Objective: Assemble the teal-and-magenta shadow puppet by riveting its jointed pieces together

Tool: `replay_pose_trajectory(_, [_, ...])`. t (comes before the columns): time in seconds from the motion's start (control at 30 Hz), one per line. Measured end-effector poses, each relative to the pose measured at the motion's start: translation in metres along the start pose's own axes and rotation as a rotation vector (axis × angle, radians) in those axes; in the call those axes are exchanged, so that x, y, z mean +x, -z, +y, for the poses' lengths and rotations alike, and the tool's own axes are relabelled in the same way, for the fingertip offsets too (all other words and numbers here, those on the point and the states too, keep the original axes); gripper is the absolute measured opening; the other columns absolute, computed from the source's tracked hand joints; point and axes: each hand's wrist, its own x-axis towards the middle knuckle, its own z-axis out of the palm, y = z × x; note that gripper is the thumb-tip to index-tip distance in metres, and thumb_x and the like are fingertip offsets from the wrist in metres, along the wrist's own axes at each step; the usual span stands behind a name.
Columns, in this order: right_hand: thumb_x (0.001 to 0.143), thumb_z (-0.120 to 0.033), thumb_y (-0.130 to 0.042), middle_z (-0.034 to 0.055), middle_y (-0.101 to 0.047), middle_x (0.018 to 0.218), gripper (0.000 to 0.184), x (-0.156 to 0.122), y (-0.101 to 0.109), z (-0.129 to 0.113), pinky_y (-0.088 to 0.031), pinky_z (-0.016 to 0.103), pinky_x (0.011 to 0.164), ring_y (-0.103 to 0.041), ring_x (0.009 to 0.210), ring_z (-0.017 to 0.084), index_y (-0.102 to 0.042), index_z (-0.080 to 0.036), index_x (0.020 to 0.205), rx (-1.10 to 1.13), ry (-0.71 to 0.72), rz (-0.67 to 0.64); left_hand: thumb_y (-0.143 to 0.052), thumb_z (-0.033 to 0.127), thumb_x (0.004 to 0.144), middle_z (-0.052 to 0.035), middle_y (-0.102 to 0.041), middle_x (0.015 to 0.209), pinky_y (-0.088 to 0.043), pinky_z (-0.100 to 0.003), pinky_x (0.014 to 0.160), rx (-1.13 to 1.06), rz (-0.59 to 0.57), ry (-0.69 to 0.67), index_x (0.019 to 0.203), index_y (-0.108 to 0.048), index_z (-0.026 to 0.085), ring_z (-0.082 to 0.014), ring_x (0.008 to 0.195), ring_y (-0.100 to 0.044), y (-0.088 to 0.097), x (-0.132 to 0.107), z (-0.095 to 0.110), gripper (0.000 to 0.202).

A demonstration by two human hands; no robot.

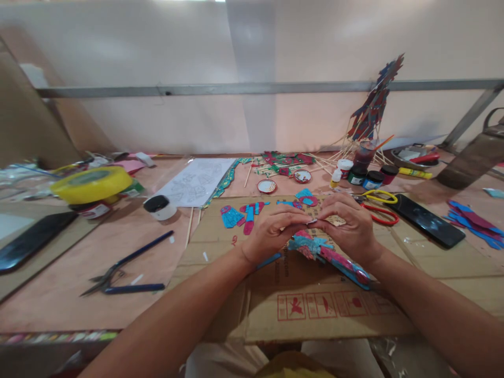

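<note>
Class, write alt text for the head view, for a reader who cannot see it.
The left hand and right hand pinch a small piece together over a blue-and-pink cutout on cardboard. To the left lie scissors, to the right a phone, and paint pots stand behind.

Turquoise, pink and red run right across your bench.
The cut-out [335, 220] you hold is tan with fine dark markings. The puppet figure [328, 255] under it is turquoise, patterned in pink and red. Your cardboard sheet [275, 294] is brown with red printed symbols, and the loose puppet parts [241, 214] are blue and magenta. The shears [122, 274] have dark blue handles and the tape roll [91, 184] is bright yellow. The scissors [378, 206] have yellow and red handles, the phone [428, 221] is black, and the paper [197, 184] is white with grey line drawings.
</note>
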Motion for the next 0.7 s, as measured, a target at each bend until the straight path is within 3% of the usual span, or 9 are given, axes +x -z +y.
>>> replay_pose_trajectory(0.2, [0.081, -0.025, -0.080, 0.0021, -0.071, 0.083, 0.014, 0.0000, -0.0003, 0.0031, -0.051, 0.037, 0.082, -0.067, 0.086, 0.021, -0.069, -0.024, 0.090, -0.006, 0.001, -0.057, -0.067, 0.020, 0.092, -0.0083, -0.079, 0.092, -0.062, -0.028, 0.080, 0.028, 0.004, -0.017, 0.098, -0.074, 0.016, -0.0167, 0.088, -0.075, -0.0004, -0.0009, -0.0017, 0.010])
replay_pose_trajectory(0.7, [0.079, -0.020, -0.081, 0.0000, -0.066, 0.076, 0.016, -0.0013, 0.0003, -0.0023, -0.050, 0.033, 0.069, -0.062, 0.076, 0.017, -0.066, -0.023, 0.081, -0.005, 0.034, 0.012, -0.068, 0.020, 0.091, -0.0071, -0.079, 0.096, -0.062, -0.028, 0.085, -0.015, -0.001, 0.045, 0.103, -0.075, 0.019, -0.0161, 0.092, -0.075, -0.0008, -0.0011, 0.0044, 0.014])
